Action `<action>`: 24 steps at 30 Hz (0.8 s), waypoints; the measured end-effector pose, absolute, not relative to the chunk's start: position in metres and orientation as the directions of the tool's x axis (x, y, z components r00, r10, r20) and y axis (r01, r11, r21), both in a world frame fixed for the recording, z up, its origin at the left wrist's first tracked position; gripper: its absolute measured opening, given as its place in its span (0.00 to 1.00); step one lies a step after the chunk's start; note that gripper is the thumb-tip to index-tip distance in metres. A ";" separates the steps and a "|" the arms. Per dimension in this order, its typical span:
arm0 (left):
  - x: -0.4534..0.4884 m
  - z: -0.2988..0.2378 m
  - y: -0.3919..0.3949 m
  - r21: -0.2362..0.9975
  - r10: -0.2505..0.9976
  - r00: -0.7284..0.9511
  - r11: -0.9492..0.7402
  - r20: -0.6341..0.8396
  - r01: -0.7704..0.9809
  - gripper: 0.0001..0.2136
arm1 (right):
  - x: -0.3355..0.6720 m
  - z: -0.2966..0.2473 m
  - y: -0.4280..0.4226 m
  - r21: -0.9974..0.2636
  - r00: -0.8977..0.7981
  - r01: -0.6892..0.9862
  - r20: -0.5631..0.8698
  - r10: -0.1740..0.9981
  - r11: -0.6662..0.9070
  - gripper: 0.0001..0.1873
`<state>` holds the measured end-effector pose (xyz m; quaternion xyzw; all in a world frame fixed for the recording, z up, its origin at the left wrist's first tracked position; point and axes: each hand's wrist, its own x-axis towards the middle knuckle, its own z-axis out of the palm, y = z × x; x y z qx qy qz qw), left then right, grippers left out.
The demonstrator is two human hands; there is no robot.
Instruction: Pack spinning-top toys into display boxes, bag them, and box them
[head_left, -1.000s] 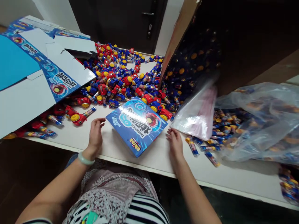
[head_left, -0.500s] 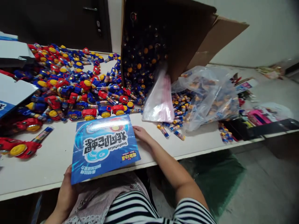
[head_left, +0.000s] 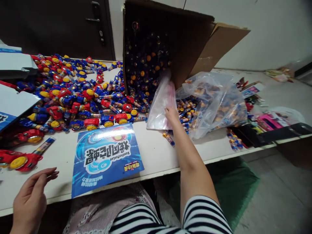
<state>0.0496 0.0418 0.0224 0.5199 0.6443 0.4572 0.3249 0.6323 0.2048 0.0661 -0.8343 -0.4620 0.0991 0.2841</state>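
A blue printed box [head_left: 107, 159] with a large logo lies flat on the white table by its front edge, untouched by either hand. My left hand [head_left: 31, 195] is off the box's left side, empty, its fingers stretched out. My right hand [head_left: 172, 116] reaches forward onto a stack of clear plastic bags [head_left: 158, 113], fingers bent and pinching at the top bag. The bags lean at the mouth of a large cardboard box [head_left: 192, 42]. Red toy spinner launchers with yellow discs [head_left: 91, 124], some blue, lie in a row just behind the printed box.
A heap of red and blue toys [head_left: 65, 87] covers the left and back of the table. On the right sit a clear sack of small candy tubes [head_left: 219, 100] and a black tray [head_left: 290, 131]. White cartons [head_left: 14, 100] stand at the far left.
Both hands have come off the blue printed box. My left hand has moved left, opening out, while my right hand has gone forward and right onto the plastic bags.
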 end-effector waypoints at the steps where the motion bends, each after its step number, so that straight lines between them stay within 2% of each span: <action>1: 0.056 0.036 0.044 0.939 0.948 -0.317 0.082 0.029 0.333 0.11 | 0.633 0.072 0.204 -0.591 0.558 0.706 0.126 0.820 -0.390 0.13; 4: 0.071 0.069 0.054 0.946 0.927 -0.375 0.104 0.020 0.308 0.07 | 0.626 0.091 0.209 -0.695 0.597 0.659 0.248 0.763 -0.289 0.17; 7: 0.079 0.080 0.065 0.941 0.934 -0.340 0.016 0.106 0.337 0.05 | 0.597 0.107 0.232 -0.804 0.632 0.574 0.317 0.708 -0.152 0.23; 10: 0.086 0.081 0.073 0.951 0.943 -0.283 -0.089 0.176 0.297 0.04 | 0.550 0.120 0.269 -0.874 0.609 0.486 0.351 0.711 0.016 0.22; 14: 0.090 0.085 0.078 0.911 0.930 -0.168 -0.262 0.326 0.320 0.05 | 0.494 0.148 0.314 -0.873 0.543 0.419 0.460 0.702 0.248 0.16; 17: 0.082 0.089 0.083 0.863 0.913 -0.092 -0.337 0.397 0.376 0.06 | 0.457 0.179 0.328 -0.852 0.529 0.380 0.519 0.671 0.360 0.18; 18: 0.079 0.093 0.087 0.851 0.908 -0.080 -0.352 0.412 0.391 0.06 | 0.442 0.189 0.327 -0.829 0.478 0.382 0.555 0.680 0.409 0.19; 19: 0.076 0.097 0.091 0.841 0.901 -0.076 -0.365 0.427 0.399 0.06 | 0.424 0.198 0.321 -0.792 0.371 0.396 0.601 0.708 0.465 0.20; 20: 0.074 0.104 0.096 0.834 0.889 -0.089 -0.381 0.449 0.400 0.06 | 0.404 0.206 0.312 -0.739 0.192 0.418 0.640 0.744 0.528 0.20; 21: 0.074 0.114 0.101 0.826 0.866 -0.124 -0.407 0.485 0.390 0.06 | 0.380 0.210 0.298 -0.670 -0.056 0.436 0.646 0.761 0.601 0.20; 22: 0.075 0.126 0.107 0.811 0.824 -0.175 -0.453 0.539 0.370 0.08 | 0.355 0.212 0.280 -0.592 -0.344 0.437 0.585 0.734 0.677 0.18; 23: 0.080 0.140 0.113 0.779 0.762 -0.219 -0.523 0.609 0.346 0.10 | 0.330 0.212 0.258 -0.514 -0.614 0.412 0.454 0.646 0.752 0.16; 24: 0.086 0.155 0.119 0.721 0.687 -0.238 -0.605 0.687 0.338 0.13 | 0.306 0.209 0.233 -0.444 -0.815 0.356 0.284 0.505 0.823 0.14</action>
